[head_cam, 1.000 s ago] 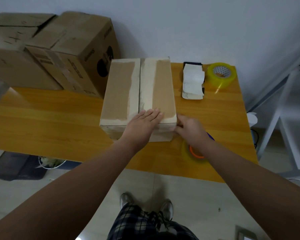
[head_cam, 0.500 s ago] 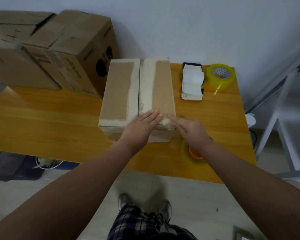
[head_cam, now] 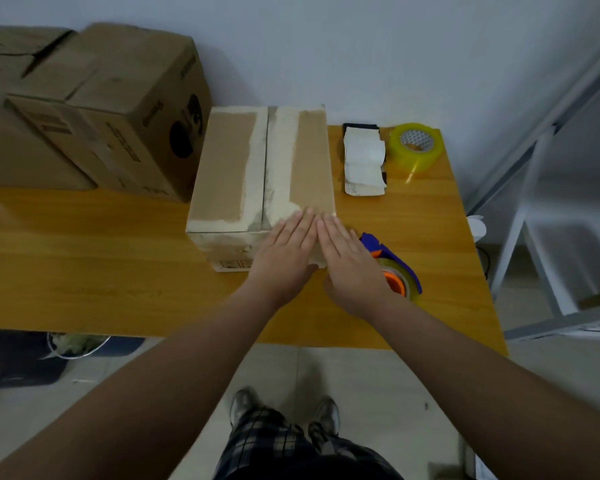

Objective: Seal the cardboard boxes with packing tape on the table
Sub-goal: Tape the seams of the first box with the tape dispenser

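A closed cardboard box (head_cam: 257,168) with pale torn strips along its centre seam stands mid-table on the wooden table (head_cam: 101,265). My left hand (head_cam: 288,254) lies flat, fingers together, on the box's near right corner. Beside it, my right hand (head_cam: 350,261) is also flat on that corner, index fingers nearly touching. Neither hand holds anything. A blue and orange tape dispenser (head_cam: 395,271) with clear tape rests on the table just right of my right hand, partly hidden by it. A spare yellow tape roll (head_cam: 416,147) sits at the far right corner.
Two larger cardboard boxes (head_cam: 94,109) are stacked against the wall at far left. A black holder with white paper labels (head_cam: 362,161) lies between the box and the yellow roll. A white metal frame (head_cam: 541,209) stands right of the table. My feet are below the near edge.
My right hand rose from the table beside the box onto its near right corner and flattened next to my left hand. The left hand stayed almost still.
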A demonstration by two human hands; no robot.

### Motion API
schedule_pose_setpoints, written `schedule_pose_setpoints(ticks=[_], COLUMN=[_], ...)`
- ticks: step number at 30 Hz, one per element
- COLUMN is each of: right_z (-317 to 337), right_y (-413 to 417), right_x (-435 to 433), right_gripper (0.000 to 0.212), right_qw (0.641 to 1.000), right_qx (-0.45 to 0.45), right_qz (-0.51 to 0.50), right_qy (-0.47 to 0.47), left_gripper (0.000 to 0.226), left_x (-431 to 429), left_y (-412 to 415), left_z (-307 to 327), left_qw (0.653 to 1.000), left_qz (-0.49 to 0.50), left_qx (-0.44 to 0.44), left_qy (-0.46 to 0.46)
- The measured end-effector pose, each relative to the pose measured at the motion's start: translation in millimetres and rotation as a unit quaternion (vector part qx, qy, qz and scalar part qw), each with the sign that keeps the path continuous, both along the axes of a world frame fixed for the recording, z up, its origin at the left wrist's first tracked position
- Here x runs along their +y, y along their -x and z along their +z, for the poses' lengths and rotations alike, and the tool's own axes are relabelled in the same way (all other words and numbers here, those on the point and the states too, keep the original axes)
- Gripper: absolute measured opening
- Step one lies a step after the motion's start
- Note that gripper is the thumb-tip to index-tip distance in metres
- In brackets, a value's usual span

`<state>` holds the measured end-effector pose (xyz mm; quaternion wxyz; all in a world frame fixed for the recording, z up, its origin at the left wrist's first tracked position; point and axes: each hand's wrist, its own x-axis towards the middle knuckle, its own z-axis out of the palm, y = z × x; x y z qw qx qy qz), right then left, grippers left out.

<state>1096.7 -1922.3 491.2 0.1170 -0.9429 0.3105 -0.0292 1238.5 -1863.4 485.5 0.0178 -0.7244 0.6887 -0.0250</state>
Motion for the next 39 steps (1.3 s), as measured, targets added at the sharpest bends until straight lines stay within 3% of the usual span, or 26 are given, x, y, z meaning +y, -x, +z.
schedule_pose_setpoints(ticks=[3, 6, 11, 15, 18, 19, 21, 24, 28, 33, 39], right_z=[-8.9, -14.2, -9.2, -1.7, 11.4, 17.1, 28.8, 35.4, 18.7, 0.4, -5.5], right_y=[-2.7, -10.9, -19.1, -24.7, -32.4, -38.3, -58.2, -101.8, -136.3, -134.8, -139.2], right_x=[9.5, 15.5, 18.3, 22.0, 17.7, 16.0, 15.5, 20.6, 18.9, 15.7, 18.3], right_gripper=[0.072, 0.071, 0.078, 0.068, 0.041, 0.043, 0.054, 0.050, 0.055, 0.067, 0.079], right_qw=[0.994, 0.987, 0.983, 0.986, 0.982, 0.978, 0.979, 0.996, 0.998, 0.993, 0.975], right_qx=[0.062, 0.065, 0.091, 0.085, -0.037, -0.067, -0.081, -0.033, 0.035, 0.056, 0.123], right_qz=[-0.030, -0.066, -0.103, -0.112, -0.151, -0.164, -0.137, -0.049, -0.039, -0.030, -0.033], right_qy=[0.090, 0.128, 0.119, 0.091, 0.104, 0.113, 0.124, 0.068, 0.046, 0.103, 0.182], left_gripper=[0.077, 0.078, 0.073, 0.067, 0.054, 0.050, 0.046, 0.043, 0.052, 0.069, 0.073], left_x=[9.2, 32.1, 76.9, 93.7, 85.2, 77.9, 59.3, 31.9, 25.6, 35.2, 31.7], left_y=[-11.2, -38.2, -96.8, -126.8, -138.4, -141.0, -144.8, -149.4, -172.3, -189.4, -195.6], left_z=[-2.9, -3.6, 2.6, 10.2, 22.2, 27.5, 36.7, 40.8, 22.3, 9.0, 6.4], left_qw=[1.000, 0.998, 0.995, 0.995, 0.998, 0.995, 0.985, 0.978, 0.990, 0.994, 0.991], left_qz=[0.011, 0.047, 0.098, 0.089, 0.049, 0.050, 0.058, 0.024, -0.072, -0.095, -0.129], left_qx=[-0.024, -0.028, -0.014, -0.034, 0.035, 0.077, 0.149, 0.203, 0.115, 0.053, -0.025], left_qy=[0.010, 0.010, 0.008, -0.015, 0.013, 0.031, 0.063, 0.045, -0.042, -0.022, -0.021])
